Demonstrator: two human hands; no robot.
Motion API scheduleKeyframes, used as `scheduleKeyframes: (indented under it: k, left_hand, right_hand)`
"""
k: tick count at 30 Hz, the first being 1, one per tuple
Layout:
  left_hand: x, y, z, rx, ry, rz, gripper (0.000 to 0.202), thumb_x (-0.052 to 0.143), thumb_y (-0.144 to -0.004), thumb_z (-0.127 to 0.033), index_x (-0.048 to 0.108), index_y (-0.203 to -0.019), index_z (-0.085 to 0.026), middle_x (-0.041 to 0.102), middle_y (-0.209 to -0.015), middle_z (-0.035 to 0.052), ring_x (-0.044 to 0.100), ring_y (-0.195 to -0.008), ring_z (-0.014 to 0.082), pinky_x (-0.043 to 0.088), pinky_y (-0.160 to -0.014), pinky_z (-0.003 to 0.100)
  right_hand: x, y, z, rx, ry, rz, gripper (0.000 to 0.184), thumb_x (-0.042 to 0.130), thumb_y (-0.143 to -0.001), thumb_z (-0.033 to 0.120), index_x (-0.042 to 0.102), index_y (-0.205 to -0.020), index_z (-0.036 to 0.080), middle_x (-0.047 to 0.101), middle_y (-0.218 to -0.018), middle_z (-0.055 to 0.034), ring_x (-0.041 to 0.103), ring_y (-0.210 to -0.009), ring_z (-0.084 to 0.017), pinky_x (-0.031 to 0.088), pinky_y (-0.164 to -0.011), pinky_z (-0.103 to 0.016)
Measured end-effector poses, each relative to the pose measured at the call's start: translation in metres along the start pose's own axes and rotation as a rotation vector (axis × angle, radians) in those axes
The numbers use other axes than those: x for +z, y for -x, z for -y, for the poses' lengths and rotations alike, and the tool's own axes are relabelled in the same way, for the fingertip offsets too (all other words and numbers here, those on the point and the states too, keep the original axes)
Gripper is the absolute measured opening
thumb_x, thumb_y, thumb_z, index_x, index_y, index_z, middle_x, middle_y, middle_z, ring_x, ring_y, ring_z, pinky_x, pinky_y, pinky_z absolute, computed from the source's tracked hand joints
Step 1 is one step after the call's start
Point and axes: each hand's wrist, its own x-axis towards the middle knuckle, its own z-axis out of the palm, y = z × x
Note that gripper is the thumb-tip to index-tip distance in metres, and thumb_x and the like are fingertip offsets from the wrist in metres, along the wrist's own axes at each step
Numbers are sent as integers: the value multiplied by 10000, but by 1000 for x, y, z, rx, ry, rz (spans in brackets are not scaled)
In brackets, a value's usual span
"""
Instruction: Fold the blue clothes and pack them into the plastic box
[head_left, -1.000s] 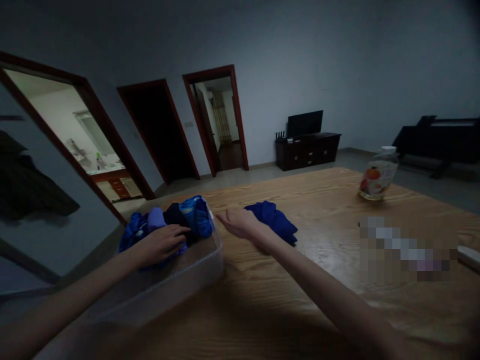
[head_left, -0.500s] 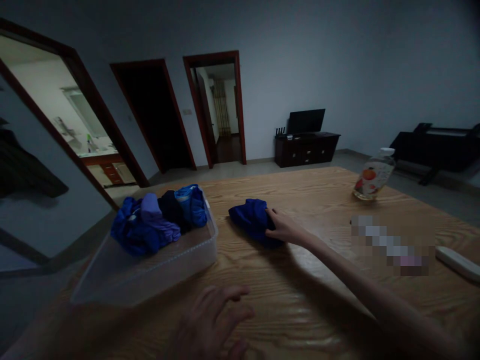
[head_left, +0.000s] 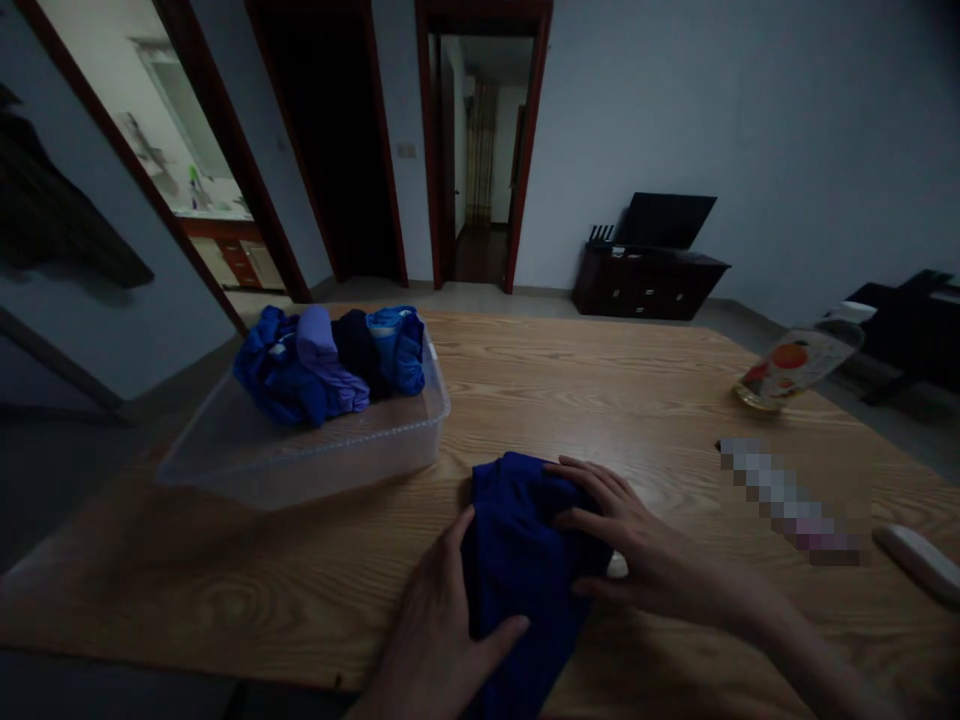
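Observation:
A dark blue piece of cloth, perhaps a garment, lies spread with creases on the table near me. Along its left edge rests my left hand, open, the fingers stretched forward and the thumb apart over the fabric. My right hand lies on the right part of the cloth, its fingers spread and touching the fabric. Further left stands a clear plastic box. Bundled at its far end are blue cloth, purple cloth, black cloth and bright blue cloth.
The wooden table spans the view. On its right stand a bottle with fruit on its label, a blurred-out long object and a white elongated object. Beyond are a TV on a dark cabinet and several doorways.
The blue cloth has come closer to me and is more spread out. My left hand has moved onto its left edge, and my right hand has come back with it. The view has tilted down.

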Motion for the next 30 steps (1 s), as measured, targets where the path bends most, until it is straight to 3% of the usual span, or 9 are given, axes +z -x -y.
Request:
scheduleKeyframes:
  k: [2, 5, 8, 10, 14, 17, 22, 26, 30]
  left_hand:
    - [-1, 4, -7, 68, -11, -104, 970, 758, -920, -289, 181, -1700, -275, 551, -1613, 191, 612, -1431, 388, 607, -1083, 585]
    - [-8, 8, -22, 344, 3, -190, 673, 612, -969, -123, 399, -1600, -222, 735, -1366, 123, 722, -1266, 274, 595, -1111, 473]
    - [-12, 11, -40, 625, 48, -264, 368, 452, -1070, -68, 591, -1397, -163, 802, -980, 0, 761, -891, 133, 524, -1158, 335]
    - [-11, 14, -50, 701, 20, -282, 316, 413, -1138, -124, 668, -1317, -177, 794, -922, -45, 734, -844, 105, 477, -1173, 279]
    - [-8, 17, -54, 699, -66, -271, 309, 567, -1120, -206, 706, -1364, -334, 785, -1262, -76, 686, -1221, 118, 367, -1271, 300]
    - [-9, 14, -43, 729, -103, -165, 418, 573, -1099, -178, 631, -1478, -346, 704, -1456, -46, 593, -1398, 147, 414, -1256, 331]
    - [-21, 2, -21, 632, -107, 68, 601, 629, -996, -200, 503, -1584, -206, 605, -1578, 91, 541, -1472, 263, 548, -1167, 437]
    - [-26, -9, -23, 535, -49, 143, 762, 611, -817, -20, 531, -1536, -261, 497, -1671, 72, 446, -1553, 307, 465, -1246, 571]
    - [-26, -32, -30, 320, 142, 184, 508, 549, -783, 31, 697, -1164, -270, 588, -1573, 33, 507, -1500, 298, 408, -1272, 569]
  right_hand:
    - [10, 9, 4, -29, 107, -75, 332, 760, -969, 283, 682, -1289, 327, 278, -1790, -63, 170, -1666, -395, 277, -1291, -709]
    - [24, 25, 14, -89, 177, -146, 312, 641, -941, 61, 672, -1175, 265, 283, -1798, -55, 124, -1682, -361, 229, -1322, -670]
    - [36, 44, 26, -136, 193, -136, 410, 580, -896, 16, 628, -1239, 235, 384, -1756, -79, 188, -1671, -303, 213, -1348, -574]
    - [44, 57, 32, -136, 182, -118, 519, 556, -868, 3, 583, -1336, 225, 497, -1685, -79, 265, -1645, -249, 198, -1361, -504]
    - [54, 78, 30, -105, 197, -151, 656, 577, -867, 11, 531, -1489, 211, 704, -1414, -78, 476, -1501, -235, 165, -1371, -482]
    - [47, 84, 30, -45, 210, -112, 661, 668, -899, 84, 567, -1521, 282, 725, -1269, -88, 606, -1338, -293, 289, -1324, -586]
    - [20, 82, 37, 127, -51, 79, 828, 581, -849, 11, 491, -1601, 348, 536, -1588, -116, 580, -1450, -273, 585, -1127, -414]
    - [23, 68, 15, 201, -109, -100, 932, 540, -870, 33, 307, -1706, 372, 217, -1806, -96, 306, -1649, -318, 459, -1249, -544]
    - [35, 35, -20, 143, -140, -222, 893, 620, -939, 150, 220, -1717, 330, 383, -1731, -147, 396, -1596, -323, 412, -1267, -587]
